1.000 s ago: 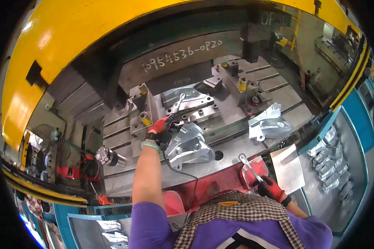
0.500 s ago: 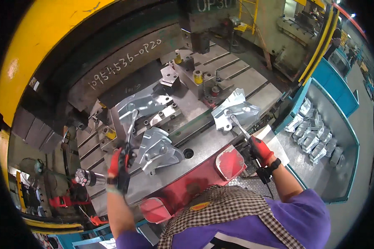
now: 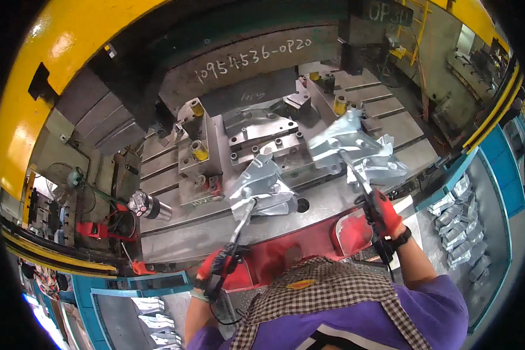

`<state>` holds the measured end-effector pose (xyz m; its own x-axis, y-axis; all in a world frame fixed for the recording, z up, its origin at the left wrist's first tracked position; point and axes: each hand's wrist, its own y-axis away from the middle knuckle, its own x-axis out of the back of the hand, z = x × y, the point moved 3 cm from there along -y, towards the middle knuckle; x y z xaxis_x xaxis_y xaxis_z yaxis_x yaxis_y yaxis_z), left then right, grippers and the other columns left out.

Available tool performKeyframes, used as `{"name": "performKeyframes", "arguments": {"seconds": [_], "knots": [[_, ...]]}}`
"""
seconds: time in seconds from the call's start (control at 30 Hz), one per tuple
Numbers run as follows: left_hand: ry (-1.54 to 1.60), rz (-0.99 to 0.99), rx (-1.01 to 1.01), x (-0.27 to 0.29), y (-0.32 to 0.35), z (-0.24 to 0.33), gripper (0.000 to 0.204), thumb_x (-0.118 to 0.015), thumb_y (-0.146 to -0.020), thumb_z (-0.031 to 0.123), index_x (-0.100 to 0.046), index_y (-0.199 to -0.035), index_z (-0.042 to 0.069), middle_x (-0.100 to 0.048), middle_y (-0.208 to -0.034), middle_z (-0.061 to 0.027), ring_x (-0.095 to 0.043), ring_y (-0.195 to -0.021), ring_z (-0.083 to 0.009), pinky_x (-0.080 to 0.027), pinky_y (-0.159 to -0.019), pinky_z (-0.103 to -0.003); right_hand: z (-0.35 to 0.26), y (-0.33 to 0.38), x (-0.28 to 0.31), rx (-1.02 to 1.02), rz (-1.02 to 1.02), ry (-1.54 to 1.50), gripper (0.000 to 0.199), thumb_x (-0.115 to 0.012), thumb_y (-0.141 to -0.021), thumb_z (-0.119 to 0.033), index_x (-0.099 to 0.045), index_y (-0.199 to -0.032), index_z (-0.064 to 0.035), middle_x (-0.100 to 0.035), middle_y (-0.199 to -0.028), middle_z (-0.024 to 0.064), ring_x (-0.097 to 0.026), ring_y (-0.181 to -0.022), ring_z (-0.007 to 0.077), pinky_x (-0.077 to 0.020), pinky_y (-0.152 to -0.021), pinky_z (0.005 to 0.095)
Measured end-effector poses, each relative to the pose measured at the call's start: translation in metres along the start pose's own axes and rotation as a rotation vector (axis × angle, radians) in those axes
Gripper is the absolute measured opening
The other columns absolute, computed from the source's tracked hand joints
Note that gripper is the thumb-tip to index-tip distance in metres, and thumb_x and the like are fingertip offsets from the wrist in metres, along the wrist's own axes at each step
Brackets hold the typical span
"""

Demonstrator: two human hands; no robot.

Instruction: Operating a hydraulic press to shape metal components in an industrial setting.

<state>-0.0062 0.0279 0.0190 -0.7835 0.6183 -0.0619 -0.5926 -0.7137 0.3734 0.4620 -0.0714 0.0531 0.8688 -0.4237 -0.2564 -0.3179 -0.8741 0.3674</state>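
1. Head view: our left fingers [image 3: 230,256] clamp the left tool [image 3: 243,221], touching the left panel [image 3: 266,185] on the press bed [image 3: 184,240].
2. Our right fingers [image 3: 372,211] clamp the right tool [image 3: 354,171] at the right panel [image 3: 334,141].
3. Both panels seem off the die [image 3: 281,145]; the left looks unlifted.

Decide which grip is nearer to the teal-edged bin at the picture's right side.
Right. The right grip is a short way left of the bin; the left grip is much farther left and lower in the picture.

The bent parts [image 3: 264,185] look like shiny metal, the bed [image 3: 175,234] smooth metal, the apron [image 3: 326,294] matt cloth.
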Motion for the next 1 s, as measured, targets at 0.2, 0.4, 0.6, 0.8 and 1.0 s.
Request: {"name": "performKeyframes", "arguments": {"seconds": [0.2,0.4,0.6,0.8,1.0], "knots": [[0.133,0.037,0.095,-0.018,-0.011,0.012,0.028,-0.046,-0.092,0.031,-0.059,-0.099,0.006,-0.049,-0.069,0.0029,-0.041,-0.056,-0.0069,-0.033,-0.049,-0.022,-0.008,-0.113,-0.095,-0.018,-0.302,0.032,0.036,-0.043,-0.093,-0.046,-0.057,-0.101,-0.0134,-0.052,-0.066,-0.0017,-0.047,-0.05,0.0093,-0.0364,-0.044,0.0267],[-0.015,0.121,-0.081,-0.016,0.014,0.005,0.033,-0.046,-0.092,0.033,-0.057,-0.105,0.005,-0.056,-0.081,0.0005,-0.045,-0.063,-0.0068,-0.036,-0.055,-0.02,0.014,-0.234,-0.165,-0.101,-0.17,0.207,0.065,-0.047,-0.084,-0.061,-0.052,-0.12,-0.0081,-0.061,-0.103,0.0073,-0.058,-0.089,0.0197,-0.0433,-0.079,0.0368],[0.049,0.153,-0.058,-0.018,0.037,-0.006,0.027,-0.048,-0.091,0.025,-0.055,-0.107,0.005,-0.056,-0.079,-0.0001,-0.048,-0.062,-0.0077,-0.038,-0.054,-0.02,-0.008,-0.258,-0.197,-0.191,-0.252,0.222,0.047,-0.041,-0.089,-0.057,-0.057,-0.08,-0.0128,-0.054,-0.061,0.0011,-0.048,-0.048,0.0145,-0.0359,-0.045,0.0331],[0.439,0.034,0.162,-0.022,0.048,-0.016,0.04,-0.056,-0.086,0.023,-0.05,-0.121,0.004,-0.059,-0.086,-0.0024,-0.053,-0.07,-0.0085,-0.04,-0.059,-0.021,-0.038,-0.216,-0.197,0.348,-0.093,1.171,0.066,-0.049,-0.084,-0.054,-0.049,-0.122,0.0,-0.06,-0.109,0.0113,-0.056,-0.098,0.0239,-0.0424,-0.085,0.0346],[-0.26,-0.213,0.06,-0.016,0.076,-0.064,0.057,-0.068,-0.08,0.024,-0.046,-0.129,0.005,-0.055,-0.122,-0.0084,-0.051,-0.108,-0.0176,-0.042,-0.088,-0.03,0.005,-0.07,-0.072,0.042,-0.629,0.635,0.047,-0.063,-0.084,-0.024,-0.048,-0.123,-0.0015,-0.06,-0.099,0.0054,-0.054,-0.084,0.0116,-0.0442,-0.076,0.0261]]}}
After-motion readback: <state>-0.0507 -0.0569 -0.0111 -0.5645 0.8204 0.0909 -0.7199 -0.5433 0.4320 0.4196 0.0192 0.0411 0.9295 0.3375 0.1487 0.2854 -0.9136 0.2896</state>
